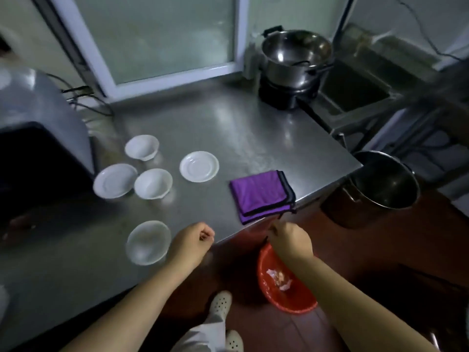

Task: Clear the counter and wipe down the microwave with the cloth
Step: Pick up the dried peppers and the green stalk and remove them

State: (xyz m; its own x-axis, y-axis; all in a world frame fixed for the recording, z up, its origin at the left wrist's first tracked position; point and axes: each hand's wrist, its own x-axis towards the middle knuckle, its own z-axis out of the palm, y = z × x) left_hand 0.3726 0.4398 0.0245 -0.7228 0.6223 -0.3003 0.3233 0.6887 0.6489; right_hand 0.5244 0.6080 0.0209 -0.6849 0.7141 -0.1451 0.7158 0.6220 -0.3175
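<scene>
Head view looks down on a stainless steel desk [228,128] in a dim kitchen. At the left edge stands the microwave [38,138], silver on top with a dark front. Just right of it lie the dishes: a small white bowl [141,147], a white plate [114,180] touching a second white bowl [153,183], and a white saucer [199,166] set a little apart. Nearer the person sits a clear glass bowl [148,242], blurred. A folded purple cloth [261,195] with dark edging lies at the desk's front right corner, one corner hanging slightly over the edge.

The left hand [193,241] rests at the desk's front edge beside the glass bowl, its fingers [206,233] curled into a loose fist with nothing visible inside. The right hand [289,241] is off the desk, below the cloth's overhanging corner, fingers bunched together around something thin and dark; what it is cannot be told through the blur.

Below that hand on the reddish floor stands an orange basin [284,298] holding pale scraps. A large steel stockpot [380,189] stands on the floor by the desk's right corner. At the back of the desk a steel pot [294,59] sits on a black burner [281,96], in front of a frosted window [162,39]. A white perforated clog [221,303] shows at the bottom.
</scene>
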